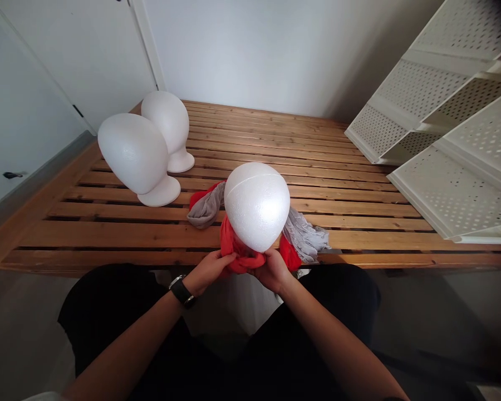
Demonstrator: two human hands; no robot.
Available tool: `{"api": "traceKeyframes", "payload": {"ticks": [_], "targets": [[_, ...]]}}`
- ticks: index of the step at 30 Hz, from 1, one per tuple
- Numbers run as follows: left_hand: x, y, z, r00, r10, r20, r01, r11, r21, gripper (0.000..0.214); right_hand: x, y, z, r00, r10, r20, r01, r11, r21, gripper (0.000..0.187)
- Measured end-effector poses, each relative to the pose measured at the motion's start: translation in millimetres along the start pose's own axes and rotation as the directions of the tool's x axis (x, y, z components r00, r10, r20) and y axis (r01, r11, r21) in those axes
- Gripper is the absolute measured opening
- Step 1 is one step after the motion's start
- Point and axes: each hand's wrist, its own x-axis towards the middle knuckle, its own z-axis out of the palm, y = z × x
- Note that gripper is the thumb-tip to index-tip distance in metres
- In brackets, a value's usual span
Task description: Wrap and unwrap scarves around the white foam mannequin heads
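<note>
Both forearms reach toward twelve o'clock, converging. The left hand [209, 271], a watch on its wrist, has its fingers curled closed at eleven o'clock. The right hand [273, 271] pinches shut at one o'clock, close beside it.

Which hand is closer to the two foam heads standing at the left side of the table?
Left. The left hand is below and right of the two foam heads; the right hand is further right. Both grip the red scarf.

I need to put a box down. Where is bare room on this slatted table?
Bare slats lie behind the scarfed foam head, toward the wall, and right toward the white shelving. Crowded: the back-left corner with two foam heads, and the front edge where both hands grip the scarf.
</note>
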Motion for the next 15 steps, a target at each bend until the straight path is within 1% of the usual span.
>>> {"api": "traceKeyframes", "payload": {"ticks": [1, 2, 4, 6, 10, 12, 15], "targets": [[-1.7, 2.6, 1.0, 0.998, 0.050, -0.023, -0.049, 0.998, 0.044, 0.045, -0.1, -0.3, -0.8, 1.000, 0.002, 0.015, -0.002, 1.000, 0.012, 0.014], [-3.5, 5.0, 2.1, 0.994, 0.100, -0.048, -0.096, 0.992, 0.085, 0.042, 0.1, -0.3, -1.8, 1.000, 0.014, 0.025, -0.014, 1.000, 0.020, 0.015], [-6.5, 8.5, 4.2, 0.985, 0.152, -0.084, -0.140, 0.981, 0.136, 0.039, 1.5, 0.9, -3.2, 0.998, 0.050, 0.032, -0.051, 0.998, 0.022, 0.020], [-7.4, 9.1, 5.2, 0.987, 0.138, -0.080, -0.129, 0.985, 0.113, 0.039, 4.0, 3.5, -2.6, 0.998, 0.060, 0.022, -0.061, 0.998, 0.016, 0.020], [-3.5, 4.9, 3.7, 0.995, 0.090, -0.041, -0.088, 0.995, 0.045, 0.046, 7.4, 8.7, 5.3, 1.000, 0.027, 0.007, -0.027, 1.000, -0.004, 0.020], [-1.8, 4.0, 2.2, 0.996, 0.082, -0.018, -0.081, 0.995, 0.064, 0.046, 6.3, 8.7, 10.0, 1.000, 0.026, 0.017, -0.025, 1.000, -0.010, 0.020], [-2.7, 4.7, 0.3, 0.996, 0.079, 0.040, -0.082, 0.993, 0.087, 0.042, 2.3, 6.1, 13.3, 0.999, 0.015, 0.033, -0.014, 1.000, -0.006, 0.018]]}}
